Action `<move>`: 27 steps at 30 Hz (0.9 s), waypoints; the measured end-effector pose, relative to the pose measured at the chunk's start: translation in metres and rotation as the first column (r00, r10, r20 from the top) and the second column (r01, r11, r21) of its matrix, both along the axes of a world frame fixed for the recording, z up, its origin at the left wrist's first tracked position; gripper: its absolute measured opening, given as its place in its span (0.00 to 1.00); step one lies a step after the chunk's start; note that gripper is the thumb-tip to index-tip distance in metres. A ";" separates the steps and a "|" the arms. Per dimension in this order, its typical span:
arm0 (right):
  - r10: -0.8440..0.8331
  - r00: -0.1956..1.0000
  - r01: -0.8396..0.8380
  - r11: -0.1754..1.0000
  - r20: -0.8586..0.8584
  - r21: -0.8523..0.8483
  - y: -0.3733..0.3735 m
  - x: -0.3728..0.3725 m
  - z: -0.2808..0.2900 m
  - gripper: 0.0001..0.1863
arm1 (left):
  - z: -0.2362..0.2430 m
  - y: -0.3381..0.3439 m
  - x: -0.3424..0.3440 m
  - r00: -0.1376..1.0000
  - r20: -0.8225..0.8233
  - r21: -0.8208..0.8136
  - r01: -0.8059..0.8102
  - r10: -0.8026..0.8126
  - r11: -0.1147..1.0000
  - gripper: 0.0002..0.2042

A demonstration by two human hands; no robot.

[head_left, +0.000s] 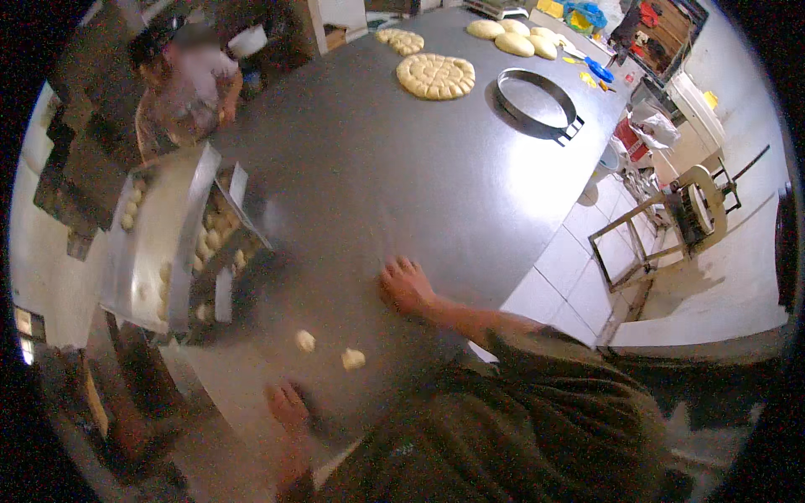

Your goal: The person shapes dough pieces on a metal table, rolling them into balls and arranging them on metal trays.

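Note:
Two small pieces of dough, a rounder one (305, 340) and a ragged one (353, 359), lie apart on the grey metal table (369, 184) between my hands. My left hand (289, 406) rests at the table's near edge, left of the dough, its fingers curled down and slightly blurred. Farther forward and to the right, my right hand (407, 286) is cupped against the tabletop with its fingers bent. Whatever may be under either palm is hidden.
Metal trays (189, 243) with several dough balls (214, 232) stand at the left, near another person (189, 92). Toward the far end are scored round loaves (435, 76), smooth dough rounds (514, 44) and a round pan (537, 101). A metal-framed machine (683, 214) stands right.

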State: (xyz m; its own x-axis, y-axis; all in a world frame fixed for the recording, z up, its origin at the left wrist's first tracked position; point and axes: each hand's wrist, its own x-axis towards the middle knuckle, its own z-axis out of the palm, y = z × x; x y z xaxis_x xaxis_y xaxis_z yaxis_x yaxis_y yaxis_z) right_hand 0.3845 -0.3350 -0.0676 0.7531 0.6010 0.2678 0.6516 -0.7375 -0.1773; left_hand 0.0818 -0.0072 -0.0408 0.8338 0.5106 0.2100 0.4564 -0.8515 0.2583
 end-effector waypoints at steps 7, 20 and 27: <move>-0.176 0.984 0.178 0.978 -0.025 0.110 -0.001 0.059 0.037 0.16 | -0.024 0.047 0.016 0.999 -0.033 0.146 -0.019 0.024 0.989 0.13; -0.061 0.970 0.040 0.995 0.235 0.093 -0.012 0.049 -0.086 0.09 | 0.008 0.018 0.030 0.999 0.031 -0.077 0.013 -0.011 0.997 0.08; -0.151 0.987 0.153 0.987 0.052 -0.043 -0.013 0.094 -0.040 0.14 | -0.005 0.058 0.047 0.990 0.130 0.021 -0.058 0.055 0.998 0.08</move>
State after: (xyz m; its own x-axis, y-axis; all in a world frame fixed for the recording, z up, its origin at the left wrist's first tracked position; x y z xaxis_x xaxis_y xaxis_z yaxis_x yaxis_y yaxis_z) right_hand 0.4787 -0.3480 -0.1074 0.8233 0.4935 0.2806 0.5385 -0.8353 -0.1109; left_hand 0.1291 0.0507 -0.0461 0.7685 0.5496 0.3277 0.4683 -0.8321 0.2973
